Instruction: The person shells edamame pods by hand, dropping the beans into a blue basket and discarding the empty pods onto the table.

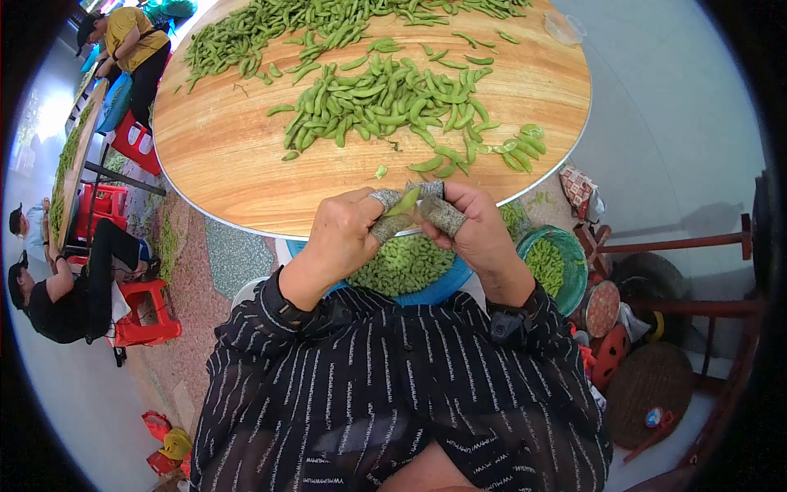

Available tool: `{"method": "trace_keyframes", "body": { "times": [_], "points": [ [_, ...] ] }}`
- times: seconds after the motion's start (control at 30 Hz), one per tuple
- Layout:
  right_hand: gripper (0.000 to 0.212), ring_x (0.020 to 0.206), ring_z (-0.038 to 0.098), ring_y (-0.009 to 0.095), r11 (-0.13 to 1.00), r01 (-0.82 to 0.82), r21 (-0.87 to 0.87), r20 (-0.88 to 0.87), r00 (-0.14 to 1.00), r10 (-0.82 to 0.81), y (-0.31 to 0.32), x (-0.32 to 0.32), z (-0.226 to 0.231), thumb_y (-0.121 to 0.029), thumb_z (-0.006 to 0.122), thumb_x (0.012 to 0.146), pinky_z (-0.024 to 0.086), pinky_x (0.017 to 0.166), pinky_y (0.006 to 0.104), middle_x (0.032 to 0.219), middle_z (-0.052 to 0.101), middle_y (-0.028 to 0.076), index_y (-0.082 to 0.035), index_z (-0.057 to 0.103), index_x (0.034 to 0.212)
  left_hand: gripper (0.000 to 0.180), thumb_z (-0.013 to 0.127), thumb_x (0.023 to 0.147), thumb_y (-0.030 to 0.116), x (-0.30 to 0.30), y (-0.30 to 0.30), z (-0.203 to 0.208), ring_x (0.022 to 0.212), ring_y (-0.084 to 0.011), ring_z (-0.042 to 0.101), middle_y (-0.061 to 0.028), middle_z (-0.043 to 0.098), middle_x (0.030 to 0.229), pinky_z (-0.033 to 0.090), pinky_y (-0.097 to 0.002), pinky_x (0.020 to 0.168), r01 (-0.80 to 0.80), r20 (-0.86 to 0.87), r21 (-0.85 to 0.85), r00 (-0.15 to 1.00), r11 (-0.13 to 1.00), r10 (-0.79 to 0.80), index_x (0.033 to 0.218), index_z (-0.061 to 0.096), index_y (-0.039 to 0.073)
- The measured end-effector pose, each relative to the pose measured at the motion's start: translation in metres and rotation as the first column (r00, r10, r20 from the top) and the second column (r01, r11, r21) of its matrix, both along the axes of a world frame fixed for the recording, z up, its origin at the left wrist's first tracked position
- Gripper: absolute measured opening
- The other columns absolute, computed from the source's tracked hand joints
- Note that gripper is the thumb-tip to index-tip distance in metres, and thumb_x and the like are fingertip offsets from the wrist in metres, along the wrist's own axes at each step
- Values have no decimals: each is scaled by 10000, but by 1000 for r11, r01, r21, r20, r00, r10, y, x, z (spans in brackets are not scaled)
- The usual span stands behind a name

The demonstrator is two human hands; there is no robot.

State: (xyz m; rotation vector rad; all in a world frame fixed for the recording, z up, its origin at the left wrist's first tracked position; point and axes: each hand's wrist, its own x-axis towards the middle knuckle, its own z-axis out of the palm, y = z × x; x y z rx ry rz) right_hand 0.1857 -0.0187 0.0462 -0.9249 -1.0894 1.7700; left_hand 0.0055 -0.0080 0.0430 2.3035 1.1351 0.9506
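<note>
My left hand (338, 234) pinches a green soybean pod (405, 202) between thumb and forefinger, just off the table's near edge. My right hand (482, 234) closes its thumb and forefinger at the pod's right side, the tips almost meeting the left ones. Grey speckled covers wrap the thumbs and forefingers of both hands. Beneath the hands is a blue basin (461, 275) holding shelled green beans (402, 264). On the round wooden table (221, 176), a loose heap of pods (385, 98) lies beyond my hands, with several stray pods (520, 149) to its right.
A larger pod pile (246, 37) covers the table's far side, near a clear plastic cup (566, 29). Right of me stand a green basket (580, 275) and a wooden rack (672, 244). At left, people (70, 287) sit by another table and red stools (147, 316).
</note>
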Motion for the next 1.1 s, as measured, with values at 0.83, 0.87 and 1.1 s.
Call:
{"method": "trace_keyframes", "body": {
  "times": [0.83,0.87,1.1],
  "points": [
    [103,489,398,26,999,32,2,61,998,-32,-3,2,-1,-155,542,817,269,418,152,600,493,-24,-55,563,818,172,603,656,53,4,-2,7,626,-317,544,-139,535,660,437,-384,534,47,-95,55,995,997,-41,821,570,19],
    [98,498,409,27,999,36,5,81,996,-36,-2,2,0,-150,547,814,275,423,150,610,498,-23,-54,562,822,178,598,646,41,4,-2,6,626,-319,544,-140,535,660,438,-387,536,52,-86,72,995,996,-46,820,569,19],
    [89,545,451,37,993,109,46,22,994,-110,-1,0,-15,-121,570,795,322,463,150,665,521,-24,-47,560,843,172,602,635,27,-2,2,-8,581,-305,536,-142,524,641,430,-356,512,78,-67,-17,995,997,-79,805,575,13]
  ]
}}
